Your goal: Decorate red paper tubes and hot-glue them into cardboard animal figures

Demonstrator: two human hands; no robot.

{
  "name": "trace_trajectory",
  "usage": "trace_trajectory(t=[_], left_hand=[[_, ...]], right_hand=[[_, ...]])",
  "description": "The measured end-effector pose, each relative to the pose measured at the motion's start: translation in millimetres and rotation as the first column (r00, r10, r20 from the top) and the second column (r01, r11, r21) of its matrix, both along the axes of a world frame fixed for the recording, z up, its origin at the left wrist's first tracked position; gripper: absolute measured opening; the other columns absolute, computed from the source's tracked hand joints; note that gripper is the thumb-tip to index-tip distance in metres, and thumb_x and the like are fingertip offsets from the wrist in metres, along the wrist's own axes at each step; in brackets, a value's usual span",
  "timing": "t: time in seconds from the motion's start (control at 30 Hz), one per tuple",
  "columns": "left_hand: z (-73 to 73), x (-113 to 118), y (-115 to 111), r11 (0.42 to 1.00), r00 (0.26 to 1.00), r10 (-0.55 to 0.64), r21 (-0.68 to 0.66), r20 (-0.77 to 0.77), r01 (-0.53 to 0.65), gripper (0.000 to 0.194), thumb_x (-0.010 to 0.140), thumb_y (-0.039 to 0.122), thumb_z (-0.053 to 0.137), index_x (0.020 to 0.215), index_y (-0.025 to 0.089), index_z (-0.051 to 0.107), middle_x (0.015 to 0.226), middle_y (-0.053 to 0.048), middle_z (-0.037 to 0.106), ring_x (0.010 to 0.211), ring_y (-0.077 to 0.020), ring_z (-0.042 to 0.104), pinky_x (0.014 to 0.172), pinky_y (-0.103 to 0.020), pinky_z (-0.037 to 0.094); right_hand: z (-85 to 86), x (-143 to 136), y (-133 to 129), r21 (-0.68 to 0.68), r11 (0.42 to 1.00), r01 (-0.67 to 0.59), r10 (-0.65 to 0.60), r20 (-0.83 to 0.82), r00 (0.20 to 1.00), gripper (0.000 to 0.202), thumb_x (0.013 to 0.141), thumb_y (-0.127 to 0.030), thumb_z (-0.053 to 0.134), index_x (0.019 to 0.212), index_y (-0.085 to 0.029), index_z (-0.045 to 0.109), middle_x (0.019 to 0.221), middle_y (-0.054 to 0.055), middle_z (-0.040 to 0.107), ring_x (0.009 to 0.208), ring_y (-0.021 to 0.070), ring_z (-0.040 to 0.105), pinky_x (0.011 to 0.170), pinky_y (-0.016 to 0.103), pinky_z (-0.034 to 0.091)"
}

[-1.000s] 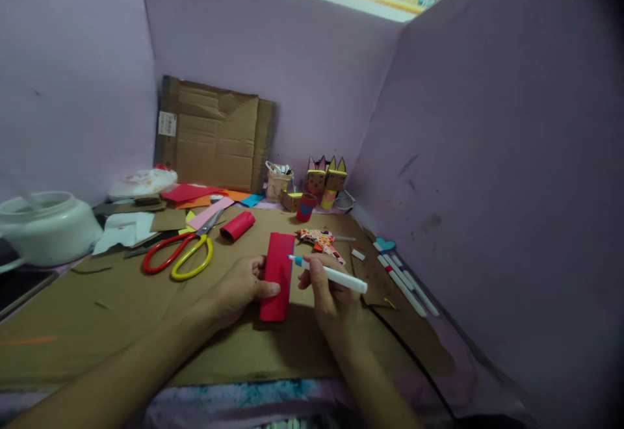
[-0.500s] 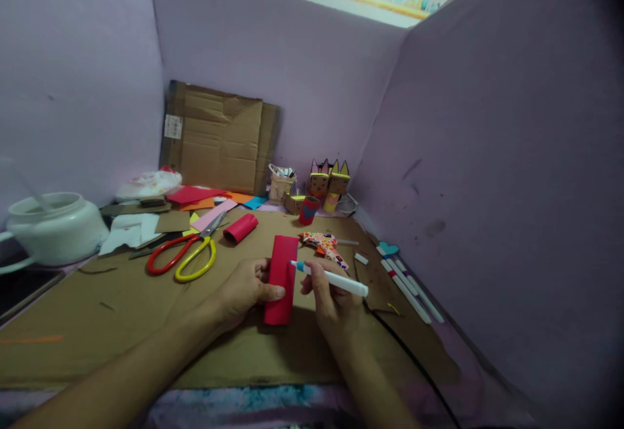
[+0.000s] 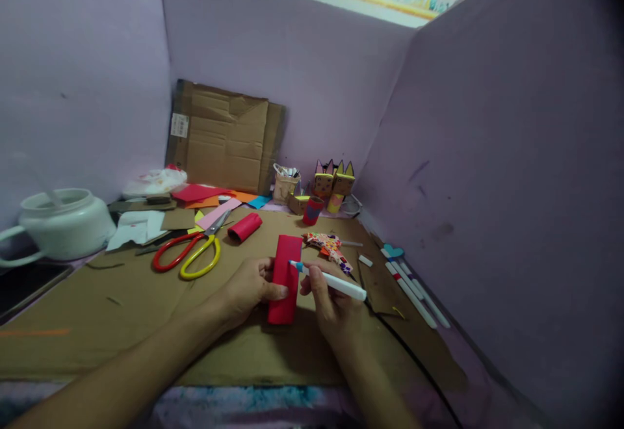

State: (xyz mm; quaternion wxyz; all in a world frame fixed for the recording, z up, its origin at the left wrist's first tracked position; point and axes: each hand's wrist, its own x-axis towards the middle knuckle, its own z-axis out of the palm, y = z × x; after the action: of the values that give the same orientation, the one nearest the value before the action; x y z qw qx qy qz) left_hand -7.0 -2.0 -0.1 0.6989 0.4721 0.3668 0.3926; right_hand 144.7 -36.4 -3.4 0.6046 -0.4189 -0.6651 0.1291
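My left hand (image 3: pixel 254 288) is closed on a strip of red paper (image 3: pixel 283 309), thumb on its face and fingers behind its left edge. In my right hand (image 3: pixel 336 299) is a white marker (image 3: pixel 344 285) with a blue collar, its tip at the upper middle of the red strip. Whether the tip touches the paper I cannot tell, and no clear mark shows there. Beyond my hands lie a red paper roll (image 3: pixel 245 227) and scissors (image 3: pixel 199 247) with one red and one yellow handle. A colourful patterned piece (image 3: pixel 329 247) lies beyond my right hand.
Several white markers (image 3: pixel 412 292) lie at the right beside a blue heart (image 3: pixel 392 251). A white pot (image 3: pixel 68 227) stands at the left. Coloured paper (image 3: pixel 202 192), a decorated red tube (image 3: pixel 312 211) and cat-eared figures (image 3: pixel 336 183) are at the back. A black cable (image 3: pixel 414 356) runs at right.
The view has shifted slightly, so the scene sits a little further right. Both hands keep their holds, and the marker tip stays over nearly the same part of the strip.
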Motion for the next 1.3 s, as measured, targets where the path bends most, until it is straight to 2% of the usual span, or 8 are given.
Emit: trace_trajectory(t=[0.3, 0.47, 0.67, 0.93, 1.03, 1.13, 1.23, 1.3], left_hand=[[0.9, -0.4, 0.7, 1.000, 1.000, -0.008, -0.021, -0.001, 0.008, 0.042, 0.046, 0.012, 0.075, 0.087, 0.011, 0.064, 0.075, -0.005, 0.068, 0.072, -0.0217, 0.062, 0.069, -0.034, 0.047], [-0.2, -1.2, 1.2, 1.000, 1.000, 0.007, -0.021, -0.019, -0.007, 0.046, 0.047, 0.012, 0.077, 0.091, 0.011, 0.064, 0.080, -0.006, 0.070, 0.072, -0.0194, 0.061, 0.066, -0.030, 0.047], [0.1, -0.6, 0.4, 1.000, 1.000, 0.001, -0.031, -0.030, -0.002, 0.054, 0.045, 0.013, 0.077, 0.097, 0.009, 0.063, 0.082, -0.006, 0.070, 0.068, -0.0174, 0.059, 0.061, -0.028, 0.045], [2.2, -0.4, -0.6, 0.999, 0.998, -0.032, -0.038, -0.049, 0.030, 0.055, 0.045, 0.015, 0.076, 0.099, 0.009, 0.064, 0.088, -0.009, 0.070, 0.075, -0.0197, 0.059, 0.064, -0.028, 0.044], [4.4, -0.1, -1.7, 0.998, 0.999, -0.002, -0.055, -0.047, 0.000, 0.052, 0.044, 0.014, 0.076, 0.094, 0.009, 0.063, 0.079, -0.005, 0.068, 0.069, -0.0166, 0.057, 0.061, -0.027, 0.044], [7.1, 0.2, -2.4, 0.998, 1.000, 0.030, -0.063, 0.009, -0.029, 0.053, 0.043, 0.015, 0.077, 0.093, 0.011, 0.061, 0.075, -0.003, 0.066, 0.067, -0.0163, 0.058, 0.062, -0.028, 0.046], [8.7, -0.4, -3.5, 0.999, 0.996, -0.019, -0.032, 0.084, 0.021, 0.056, 0.045, 0.016, 0.079, 0.097, 0.013, 0.058, 0.079, -0.004, 0.066, 0.070, -0.0176, 0.060, 0.063, -0.028, 0.048], [8.4, -0.6, -4.5, 0.997, 0.991, -0.075, -0.015, 0.113, 0.077, 0.062, 0.048, 0.017, 0.079, 0.106, 0.015, 0.056, 0.083, -0.004, 0.066, 0.072, -0.0180, 0.060, 0.062, -0.028, 0.048]], right_hand=[[3.5, -0.1, -4.1, -0.070, 0.998, -0.002, 0.003, 0.013, 1.000, 0.027, 0.089, -0.029, 0.047, 0.078, -0.015, 0.067, 0.055, 0.001, 0.062, 0.049, 0.0119, 0.061, 0.048, 0.020, 0.047], [-0.2, 2.5, -0.8, -0.135, 0.990, 0.026, -0.038, -0.087, 0.996, 0.030, 0.089, -0.035, 0.048, 0.074, -0.015, 0.065, 0.049, 0.000, 0.058, 0.042, 0.0115, 0.059, 0.042, 0.019, 0.045], [-8.0, 3.9, 4.2, -0.091, 0.993, 0.076, -0.087, -0.131, 0.988, 0.030, 0.090, -0.033, 0.047, 0.075, -0.016, 0.066, 0.051, -0.001, 0.058, 0.047, 0.0117, 0.058, 0.048, 0.021, 0.046], [-1.3, 0.8, 2.4, -0.034, 0.998, 0.052, -0.055, -0.079, 0.995, 0.032, 0.091, -0.030, 0.047, 0.065, -0.017, 0.060, 0.052, -0.001, 0.057, 0.051, 0.0116, 0.057, 0.051, 0.023, 0.043], [-2.6, 1.2, 3.3, -0.016, 1.000, 0.015, -0.018, -0.219, 0.976, 0.023, 0.091, -0.031, 0.048, 0.079, -0.018, 0.063, 0.055, -0.003, 0.058, 0.052, 0.0114, 0.057, 0.052, 0.024, 0.045], [-4.0, 3.1, 9.0, -0.044, 0.999, 0.023, -0.041, -0.452, 0.891, 0.021, 0.090, -0.034, 0.048, 0.100, -0.020, 0.060, 0.069, -0.001, 0.063, 0.058, 0.0123, 0.061, 0.057, 0.027, 0.051], [-2.4, 4.6, 17.0, -0.117, 0.993, -0.032, -0.037, -0.540, 0.841, 0.022, 0.083, -0.033, 0.058, 0.099, -0.019, 0.059, 0.084, 0.003, 0.067, 0.077, 0.0166, 0.065, 0.075, 0.035, 0.053], [0.0, 3.8, 21.0, -0.187, 0.972, -0.142, 0.012, -0.561, 0.828, 0.027, 0.073, -0.030, 0.066, 0.096, -0.020, 0.057, 0.088, 0.004, 0.068, 0.086, 0.0194, 0.065, 0.083, 0.038, 0.051]])
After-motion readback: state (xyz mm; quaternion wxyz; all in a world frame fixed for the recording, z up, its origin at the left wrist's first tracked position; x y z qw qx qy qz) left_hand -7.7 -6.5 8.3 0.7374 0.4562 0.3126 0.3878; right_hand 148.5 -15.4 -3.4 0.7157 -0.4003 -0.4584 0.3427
